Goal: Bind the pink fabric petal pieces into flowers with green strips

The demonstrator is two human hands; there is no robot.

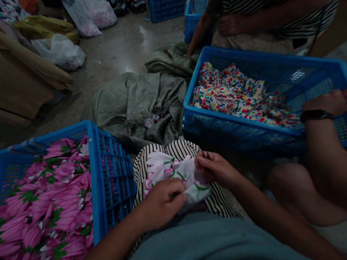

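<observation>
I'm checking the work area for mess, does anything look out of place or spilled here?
Only the grey-green cloth, lying crumpled on the bare floor between the crates. The pink floral pieces and the multicoloured pieces sit inside their blue crates. Both hands, left and right, hold one floral piece.

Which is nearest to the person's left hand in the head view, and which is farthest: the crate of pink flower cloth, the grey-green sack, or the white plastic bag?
From the left hand:
1. Crate of pink flower cloth, just to its left.
2. Grey-green sack, ahead on the floor.
3. White plastic bag, far ahead, left.
</observation>
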